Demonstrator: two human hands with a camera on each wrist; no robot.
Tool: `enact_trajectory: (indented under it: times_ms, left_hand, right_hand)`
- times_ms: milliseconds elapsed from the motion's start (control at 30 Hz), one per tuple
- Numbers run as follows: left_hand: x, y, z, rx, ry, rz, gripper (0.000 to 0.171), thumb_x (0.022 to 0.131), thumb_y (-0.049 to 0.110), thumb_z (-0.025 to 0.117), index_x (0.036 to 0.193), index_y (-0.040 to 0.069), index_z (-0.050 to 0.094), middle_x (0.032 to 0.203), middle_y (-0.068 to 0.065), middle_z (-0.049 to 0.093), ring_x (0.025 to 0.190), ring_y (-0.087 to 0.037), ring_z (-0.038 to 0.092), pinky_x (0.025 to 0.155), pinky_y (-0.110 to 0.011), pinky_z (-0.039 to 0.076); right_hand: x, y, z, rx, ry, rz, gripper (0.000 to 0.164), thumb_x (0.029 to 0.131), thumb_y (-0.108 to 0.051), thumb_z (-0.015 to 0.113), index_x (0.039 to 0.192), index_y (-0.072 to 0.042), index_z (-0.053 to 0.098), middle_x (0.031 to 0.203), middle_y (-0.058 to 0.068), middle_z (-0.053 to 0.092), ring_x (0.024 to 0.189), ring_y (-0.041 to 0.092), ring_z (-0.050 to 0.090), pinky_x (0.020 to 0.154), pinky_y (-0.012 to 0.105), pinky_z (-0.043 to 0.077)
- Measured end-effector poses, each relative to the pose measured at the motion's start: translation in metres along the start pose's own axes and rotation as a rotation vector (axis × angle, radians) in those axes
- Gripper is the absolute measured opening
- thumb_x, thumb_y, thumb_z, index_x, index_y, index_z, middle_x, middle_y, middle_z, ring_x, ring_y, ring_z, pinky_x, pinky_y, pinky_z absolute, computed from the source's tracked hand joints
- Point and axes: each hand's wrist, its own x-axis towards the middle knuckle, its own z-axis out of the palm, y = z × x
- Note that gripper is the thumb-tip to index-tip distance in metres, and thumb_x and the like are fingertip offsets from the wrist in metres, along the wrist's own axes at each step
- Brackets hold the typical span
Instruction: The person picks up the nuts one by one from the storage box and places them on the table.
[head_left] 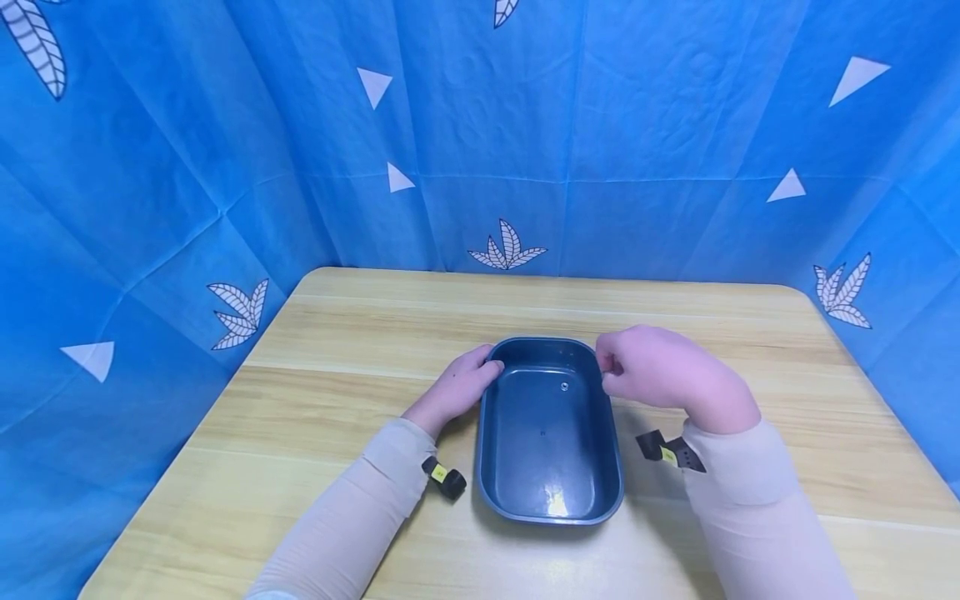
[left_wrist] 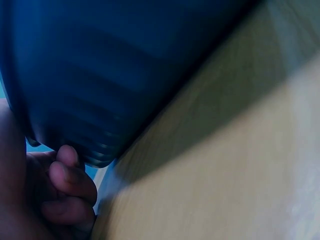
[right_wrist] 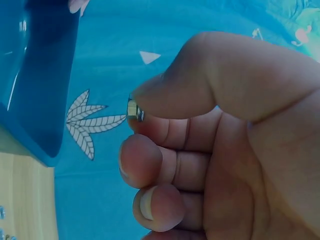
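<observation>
A deep dark-blue plastic bin stands on the table. At its far left corner my left hand grips the rim, thumb over the edge; the left wrist view has the curled fingers against the outer wall. My right hand is at the bin's far right side. Between its thumb and index finger it pinches a small shiny metal nut, which the hand hides in the head view. Inside the bin, near the far end, lies a small ring-shaped metal piece, perhaps another nut.
The light wooden table has a blue patterned curtain behind it and at both sides. A few small metal pieces show at the lower left edge of the right wrist view, too cut off to tell their kind.
</observation>
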Motion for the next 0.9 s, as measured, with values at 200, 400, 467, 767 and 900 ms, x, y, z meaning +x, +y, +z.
enact_trajectory:
  times_ms: [200,400,467,767,900]
  left_hand:
    - [0.001,-0.001,0.0,0.001,-0.002,0.011,0.033,0.104,0.041,0.043,0.121,0.021,0.063,0.112,0.002,0.063,0.107,-0.022,0.056,0.098,-0.047,0.046]
    - [0.001,-0.001,0.0,0.01,0.007,0.013,0.032,0.104,0.039,0.044,0.121,0.021,0.063,0.113,0.002,0.063,0.107,-0.022,0.055,0.098,-0.047,0.046]
    - [0.001,-0.001,0.001,0.017,0.017,0.017,0.032,0.104,0.038,0.044,0.121,0.019,0.064,0.111,0.001,0.063,0.106,-0.022,0.055,0.097,-0.046,0.046]
    - [0.0,0.001,0.001,0.036,0.03,0.024,0.031,0.104,0.036,0.044,0.119,0.017,0.064,0.105,-0.001,0.063,0.1,-0.022,0.057,0.09,-0.043,0.047]
    - [0.0,0.001,0.001,0.034,0.03,0.022,0.03,0.104,0.038,0.044,0.118,0.018,0.064,0.105,-0.001,0.064,0.1,-0.022,0.057,0.09,-0.043,0.047]
  right_hand:
    - [0.005,0.005,0.002,0.003,-0.011,0.004,0.009,0.082,-0.007,0.059,0.081,-0.016,0.059,0.07,-0.004,0.053,0.062,0.015,0.048,0.059,0.032,0.039]
    - [0.009,0.015,0.005,0.023,-0.017,0.028,0.012,0.082,-0.004,0.056,0.078,-0.015,0.056,0.068,-0.002,0.049,0.061,0.016,0.045,0.058,0.032,0.037]
    - [0.011,0.019,0.006,0.026,-0.02,0.03,0.011,0.082,-0.004,0.056,0.078,-0.015,0.056,0.068,-0.002,0.048,0.062,0.016,0.045,0.059,0.032,0.037]
    - [0.018,0.032,0.013,0.031,-0.049,0.07,0.009,0.083,-0.006,0.057,0.08,-0.014,0.059,0.071,-0.001,0.053,0.065,0.018,0.049,0.06,0.033,0.04]
    - [0.021,0.034,0.017,0.05,-0.051,0.074,0.011,0.082,-0.005,0.055,0.077,-0.014,0.056,0.068,-0.001,0.049,0.063,0.018,0.046,0.058,0.032,0.037]
